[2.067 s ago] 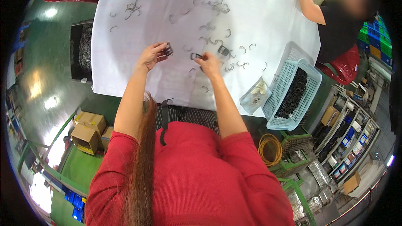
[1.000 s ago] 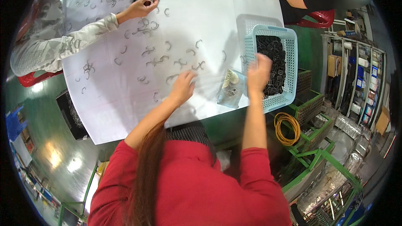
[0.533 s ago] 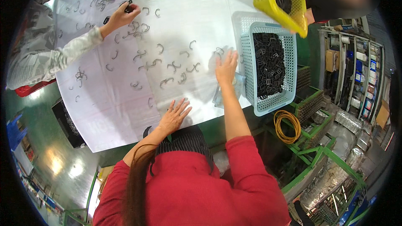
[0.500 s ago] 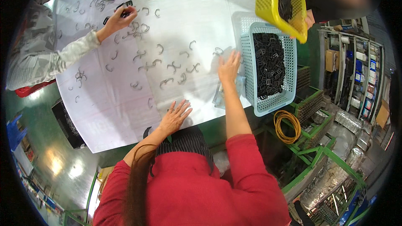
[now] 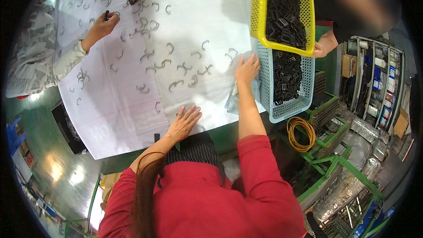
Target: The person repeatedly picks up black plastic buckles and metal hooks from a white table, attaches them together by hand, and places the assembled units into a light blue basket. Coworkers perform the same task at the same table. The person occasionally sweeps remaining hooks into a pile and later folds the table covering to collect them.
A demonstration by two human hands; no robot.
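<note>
My left hand (image 5: 184,122) lies flat on the white table covering (image 5: 211,26) by its near edge, fingers spread and holding nothing. Farther right, my right hand (image 5: 247,69) rests open beside the light-blue basket (image 5: 265,83), near a clear plastic bag (image 5: 232,99) partly under my forearm. Black plastic buckles (image 5: 286,77) fill that basket. Above its far part, a person in black holds a yellow basket (image 5: 257,22) full of similar black pieces. Several curved, dark-edged clear pieces (image 5: 194,80) lie scattered between my hands and the far left.
At the far left, another person's hands (image 5: 103,25) handle small black parts over the table. A coiled orange hose (image 5: 301,134) hangs on the green metal frame (image 5: 328,163) at my right. Beyond it stands a shelf rack (image 5: 374,79). A dark crate (image 5: 66,128) sits left of the table.
The yellow basket has come lower and left, over the blue basket's far part. My right hand has shifted slightly right. The other person's hands at far left have moved.
</note>
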